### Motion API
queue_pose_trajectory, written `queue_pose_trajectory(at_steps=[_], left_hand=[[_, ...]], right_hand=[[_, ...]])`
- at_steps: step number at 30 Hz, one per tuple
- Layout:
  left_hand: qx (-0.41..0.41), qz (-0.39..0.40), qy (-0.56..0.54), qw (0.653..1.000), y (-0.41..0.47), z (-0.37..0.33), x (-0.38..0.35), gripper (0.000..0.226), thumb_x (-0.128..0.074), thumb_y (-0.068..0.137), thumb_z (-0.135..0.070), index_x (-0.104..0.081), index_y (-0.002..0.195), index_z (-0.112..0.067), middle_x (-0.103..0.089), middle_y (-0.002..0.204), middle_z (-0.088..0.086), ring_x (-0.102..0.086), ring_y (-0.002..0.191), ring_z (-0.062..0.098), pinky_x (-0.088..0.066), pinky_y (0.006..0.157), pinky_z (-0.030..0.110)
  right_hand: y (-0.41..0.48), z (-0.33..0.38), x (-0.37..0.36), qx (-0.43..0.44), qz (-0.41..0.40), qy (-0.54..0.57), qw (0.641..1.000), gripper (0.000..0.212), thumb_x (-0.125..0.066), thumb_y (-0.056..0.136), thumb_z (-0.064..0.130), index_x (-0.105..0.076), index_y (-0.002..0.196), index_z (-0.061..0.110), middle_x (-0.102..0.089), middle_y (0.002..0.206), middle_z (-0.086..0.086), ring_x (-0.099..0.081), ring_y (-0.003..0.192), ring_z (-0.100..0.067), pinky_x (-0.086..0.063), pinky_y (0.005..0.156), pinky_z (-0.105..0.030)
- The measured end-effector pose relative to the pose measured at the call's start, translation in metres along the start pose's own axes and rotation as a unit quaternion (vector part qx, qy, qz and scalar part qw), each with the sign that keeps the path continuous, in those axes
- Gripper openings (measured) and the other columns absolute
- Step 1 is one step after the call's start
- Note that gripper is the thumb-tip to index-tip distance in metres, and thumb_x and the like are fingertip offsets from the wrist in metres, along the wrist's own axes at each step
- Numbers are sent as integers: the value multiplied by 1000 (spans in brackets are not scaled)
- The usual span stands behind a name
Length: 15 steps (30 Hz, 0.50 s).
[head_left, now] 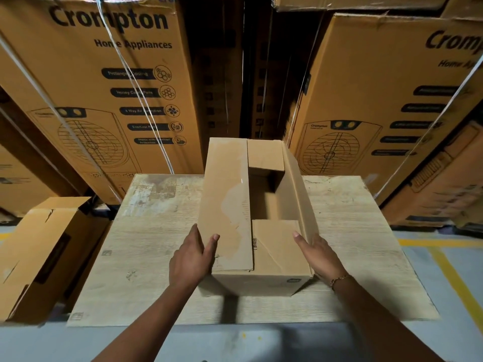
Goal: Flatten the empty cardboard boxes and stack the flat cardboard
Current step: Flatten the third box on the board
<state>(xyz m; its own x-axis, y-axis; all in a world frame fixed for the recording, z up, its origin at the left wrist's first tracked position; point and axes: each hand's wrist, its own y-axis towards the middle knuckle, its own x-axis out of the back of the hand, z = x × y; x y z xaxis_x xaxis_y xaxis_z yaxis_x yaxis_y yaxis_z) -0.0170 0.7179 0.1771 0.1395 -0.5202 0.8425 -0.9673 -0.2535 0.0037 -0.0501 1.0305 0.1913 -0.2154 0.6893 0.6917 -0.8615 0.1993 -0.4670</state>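
Note:
A brown cardboard box [230, 205] stands upright on the pale wooden table [146, 231], its top partly open: the long left flap and both short flaps are folded in, the right flap stands up, and a dark gap shows the empty inside. My left hand [192, 259] grips the box's near left corner, thumb on the top flap. My right hand [317, 253] lies flat against the box's right side, fingers straight, one fingertip on the near short flap.
Tall printed appliance cartons [104, 82] [392, 100] stand close behind the table with a dark gap between them. Another brown box [44, 257] lies on its side on the floor at the left. Yellow floor lines [452, 273] run at the right.

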Motion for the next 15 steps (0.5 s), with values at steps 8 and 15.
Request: queue_pose_trajectory(at_steps=[8, 15], left_hand=[[-100, 74, 88, 988, -26, -23, 12, 131, -33, 62, -105, 7, 161, -29, 15, 169, -4, 1, 156, 20, -32, 117, 50], [-79, -4, -43, 996, -30, 3, 22, 76, -41, 80, -68, -42, 150, -37, -50, 150, -11, -57, 124, 16, -56, 87, 39]], right_hand=[[-1, -8, -2, 37, -111, -166, 979, 94, -5, 89, 80, -10, 161, 20, -15, 168, -8, -22, 150, -33, -27, 117, -54], [-2, -6, -5, 113, -128, -227, 959, 77, -12, 99, 68, -4, 162, 25, -3, 170, 0, -9, 156, -25, -20, 122, -49]])
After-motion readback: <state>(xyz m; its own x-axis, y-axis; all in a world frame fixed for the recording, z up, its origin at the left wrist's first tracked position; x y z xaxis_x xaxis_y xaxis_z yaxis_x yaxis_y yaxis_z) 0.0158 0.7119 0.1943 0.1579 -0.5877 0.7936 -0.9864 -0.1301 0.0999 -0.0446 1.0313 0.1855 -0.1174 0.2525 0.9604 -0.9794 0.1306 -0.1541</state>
